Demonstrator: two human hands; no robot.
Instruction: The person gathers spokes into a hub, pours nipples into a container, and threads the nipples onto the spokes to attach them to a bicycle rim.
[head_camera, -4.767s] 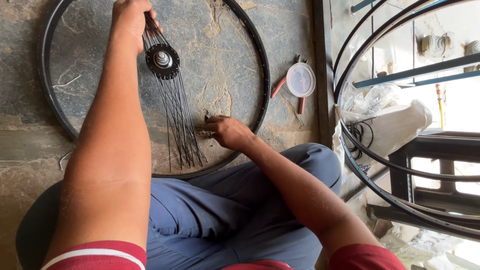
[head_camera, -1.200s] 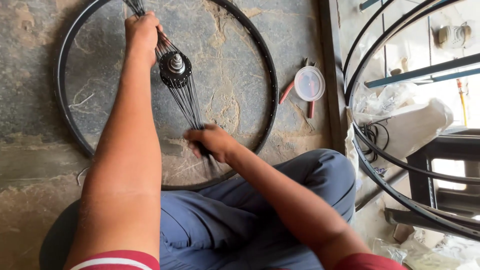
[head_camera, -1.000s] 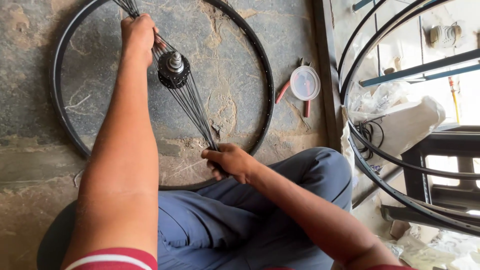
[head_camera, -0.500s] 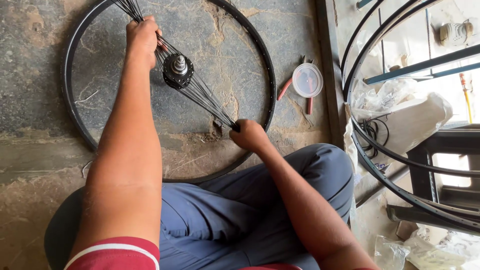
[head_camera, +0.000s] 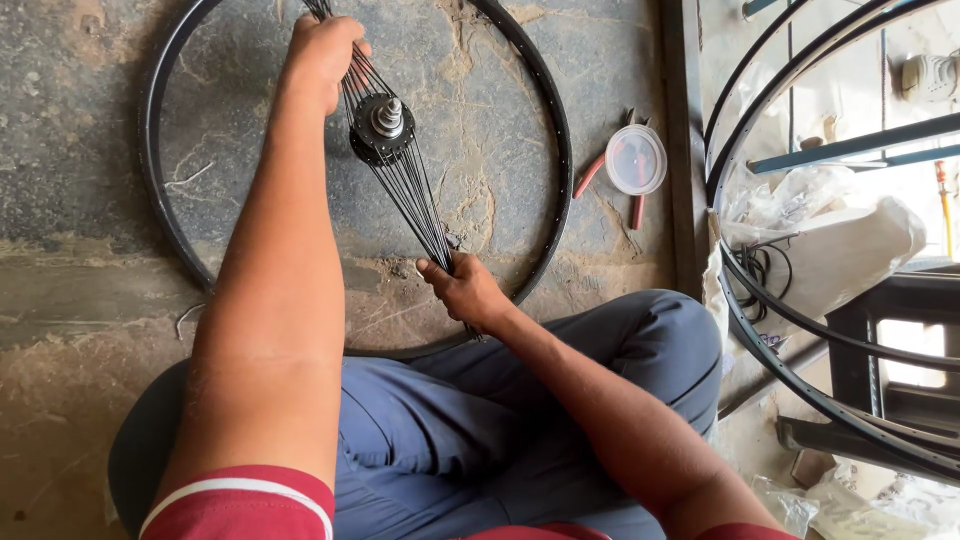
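Observation:
A black bicycle wheel rim (head_camera: 553, 130) lies flat on the stone floor in front of me. Over its middle hangs a black hub (head_camera: 383, 125) with a metal axle and many thin black spokes (head_camera: 418, 205). My left hand (head_camera: 322, 50) is closed on the upper bunch of spokes, just above and left of the hub. My right hand (head_camera: 463, 290) grips the lower bunch, gathered together near the rim's near edge. I sit cross-legged in blue trousers (head_camera: 470, 440).
Red-handled pliers (head_camera: 590, 176) and a round clear lid (head_camera: 636, 159) lie right of the rim. Several more black rims (head_camera: 760, 330) lean at the right beside white plastic bags (head_camera: 840, 250) and a dark stool (head_camera: 890, 330).
My right hand slid along the lower spokes, swinging out to the right and then back in, gathering them into a tight bunch. The left hand kept its hold above the hub.

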